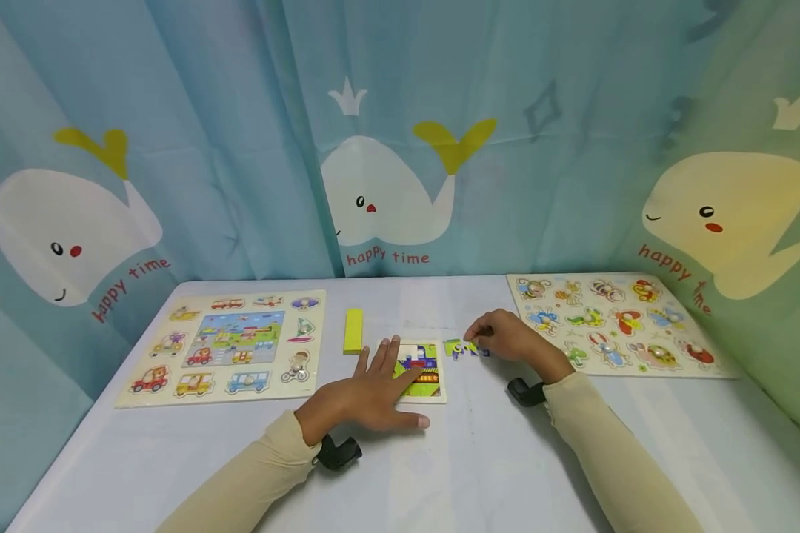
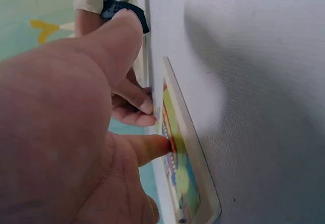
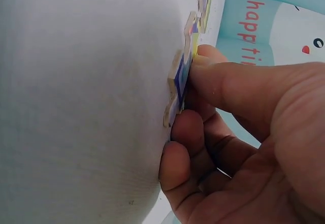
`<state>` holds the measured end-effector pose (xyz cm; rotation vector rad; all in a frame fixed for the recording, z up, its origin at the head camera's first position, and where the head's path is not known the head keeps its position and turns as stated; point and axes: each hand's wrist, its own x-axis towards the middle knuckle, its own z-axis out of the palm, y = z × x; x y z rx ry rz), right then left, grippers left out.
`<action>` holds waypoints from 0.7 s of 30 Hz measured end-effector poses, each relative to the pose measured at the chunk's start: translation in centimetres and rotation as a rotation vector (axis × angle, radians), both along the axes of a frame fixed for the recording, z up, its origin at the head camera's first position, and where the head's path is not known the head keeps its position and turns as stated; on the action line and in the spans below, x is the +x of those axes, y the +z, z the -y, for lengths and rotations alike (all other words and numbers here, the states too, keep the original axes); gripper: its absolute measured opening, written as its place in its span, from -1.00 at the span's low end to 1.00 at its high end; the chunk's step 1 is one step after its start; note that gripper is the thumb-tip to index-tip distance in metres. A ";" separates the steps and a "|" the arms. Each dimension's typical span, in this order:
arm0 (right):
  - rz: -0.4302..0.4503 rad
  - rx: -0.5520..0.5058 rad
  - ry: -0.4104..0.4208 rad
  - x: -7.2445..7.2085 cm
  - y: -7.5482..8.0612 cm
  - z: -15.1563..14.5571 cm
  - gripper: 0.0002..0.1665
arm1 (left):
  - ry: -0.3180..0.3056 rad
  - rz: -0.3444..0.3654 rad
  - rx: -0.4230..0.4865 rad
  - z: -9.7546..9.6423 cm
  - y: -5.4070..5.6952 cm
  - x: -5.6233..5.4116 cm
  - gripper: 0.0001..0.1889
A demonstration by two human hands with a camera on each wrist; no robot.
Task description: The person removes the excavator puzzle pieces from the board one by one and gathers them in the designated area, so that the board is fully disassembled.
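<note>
My left hand (image 1: 373,398) lies spread, fingers straight, over a small jigsaw puzzle board (image 1: 443,389) with a train picture. In the left wrist view one fingertip touches the picture inside the board's pale rim (image 2: 195,148). A white gap shows near the picture's top. To the right of the board, my right hand (image 1: 502,337) pinches a jigsaw piece (image 3: 182,79) at the tabletop between thumb and fingers. Beside it lies another loose jigsaw piece (image 1: 451,348), green and purple. Part of the pinched piece is hidden by the fingers.
A yellow block (image 1: 352,331) stands behind the left hand. A vehicle peg puzzle (image 1: 240,392) lies at the left of the table, an insect peg puzzle (image 1: 600,322) at the back right. A blue whale-print curtain (image 1: 240,148) hangs behind the table.
</note>
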<state>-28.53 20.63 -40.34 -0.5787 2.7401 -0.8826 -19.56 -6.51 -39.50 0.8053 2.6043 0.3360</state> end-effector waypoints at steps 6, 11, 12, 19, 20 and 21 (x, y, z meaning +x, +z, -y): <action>-0.014 0.028 0.013 0.3 0.6 0.1 -0.75 | 0.000 0.029 -0.015 -0.5 0.1 -1.0 0.01; -0.012 0.053 0.040 0.1 0.9 0.2 -0.73 | -0.010 0.076 -0.077 -0.5 -0.1 -0.8 0.11; -0.012 0.053 0.039 0.1 0.9 0.2 -0.73 | -0.012 0.075 -0.091 -0.5 -0.2 -0.7 0.12; -0.207 -0.044 0.002 0.0 1.1 0.6 -0.77 | -0.006 0.024 -0.110 -0.7 -0.7 -0.4 0.17; -0.229 -0.063 0.000 0.0 1.1 0.8 -0.77 | -0.005 0.022 -0.115 -0.8 -0.8 -0.4 0.17; -0.238 -0.079 0.002 0.0 1.1 1.0 -0.78 | -0.004 0.021 -0.114 -0.8 -0.8 -0.3 0.17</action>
